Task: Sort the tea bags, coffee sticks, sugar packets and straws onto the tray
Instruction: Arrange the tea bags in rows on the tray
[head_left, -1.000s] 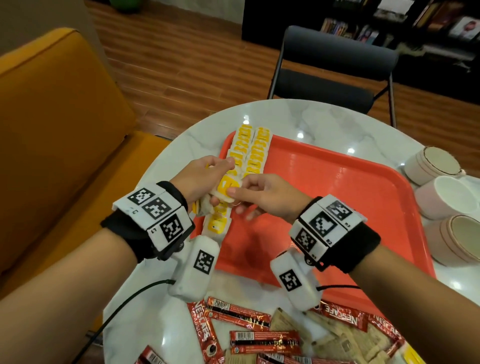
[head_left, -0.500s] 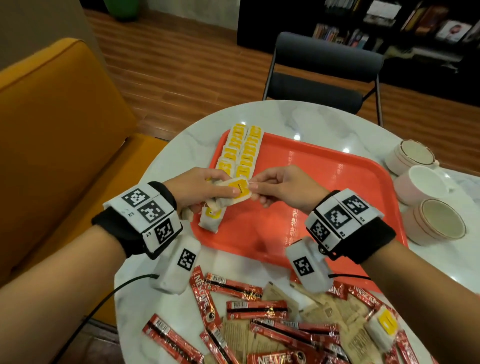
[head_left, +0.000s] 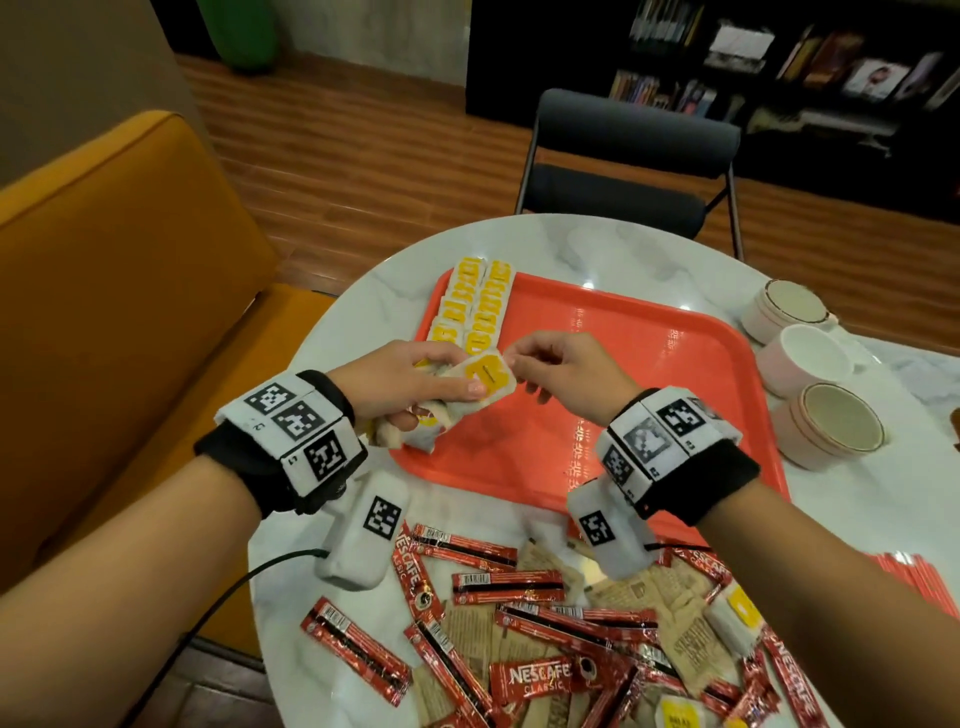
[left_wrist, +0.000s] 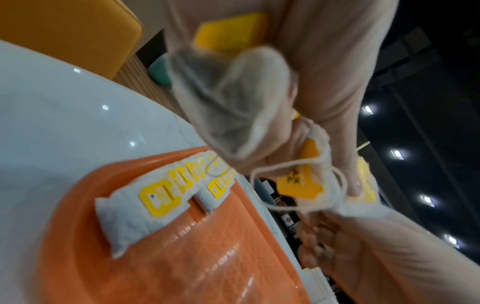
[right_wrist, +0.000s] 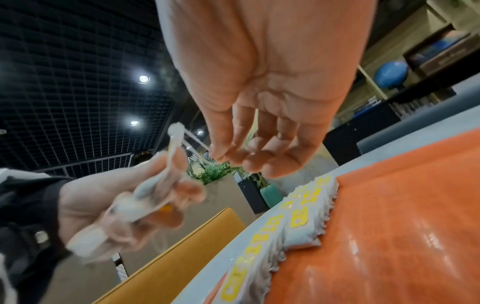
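My left hand (head_left: 415, 384) grips a bundle of white tea bags with yellow tags (head_left: 483, 376) above the near left part of the red tray (head_left: 649, 364). My right hand (head_left: 519, 361) pinches the corner of the top bag between thumb and fingertips. The left wrist view shows the bundle (left_wrist: 228, 102) with loose strings hanging from it. Two rows of tea bags (head_left: 475, 306) lie along the tray's left edge. Red coffee sticks (head_left: 509, 579) and brown sugar packets (head_left: 680, 639) lie mixed on the table in front of the tray. Red straws (head_left: 914, 577) show at the right edge.
Three cups (head_left: 810, 358) stand on the round marble table (head_left: 597, 244) right of the tray. A few loose tea bags (head_left: 732, 618) lie among the sticks. A dark chair (head_left: 634, 156) stands behind the table and an orange sofa (head_left: 104, 291) to the left.
Both hands have lifted away from the left row of tea bags. The right hand now pinches the top bag of the bundle that the left hand holds.
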